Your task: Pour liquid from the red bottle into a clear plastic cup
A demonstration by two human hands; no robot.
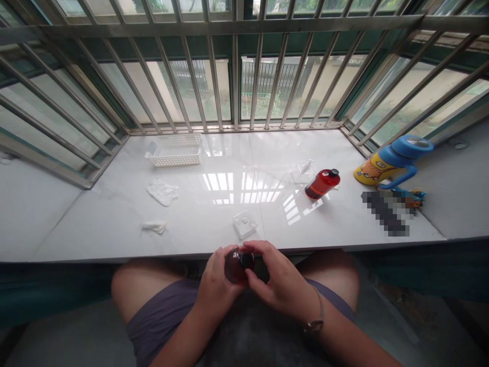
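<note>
Above my lap, just off the front edge of the counter, is a dark red bottle with a black cap. My left hand is wrapped round its left side. From the other side my right hand curves about the bottle near the cap, its fingers at the far side and the thumb close to the near side. The palm hides part of the bottle. A small clear plastic box lies on the counter right beyond my hands.
On the white counter stand a white basket, crumpled tissue, a smaller white wad, a second red bottle and a yellow-and-blue flask. A blurred dark item lies right. Metal window bars close the back.
</note>
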